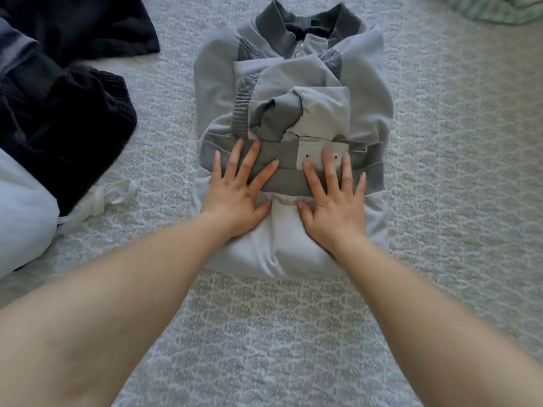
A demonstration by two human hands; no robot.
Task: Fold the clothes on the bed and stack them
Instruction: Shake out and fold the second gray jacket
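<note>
The grey jacket (291,136) was pressed flat beneath the spread left hand (235,192) and right hand (335,201), apparently to set the fold.

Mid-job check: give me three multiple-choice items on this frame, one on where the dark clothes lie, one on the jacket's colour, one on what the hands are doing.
1. Where do the dark clothes lie relative to the jacket?
A. On the person's left
B. On the person's right
C. On top of it

2. What colour is the jacket's body?
A. Red
B. Light grey
C. Yellow

3. What are the two hands doing?
A. Hanging in the air
B. Gripping a sleeve
C. Pressing flat on the jacket

Answers:
1 A: the dark clothes are heaped at the left edge, apart from the jacket.
2 B: its body is light grey, with a darker grey collar and waistband.
3 C: the left hand and right hand lie with straight, spread fingers across the folded hem.
</note>
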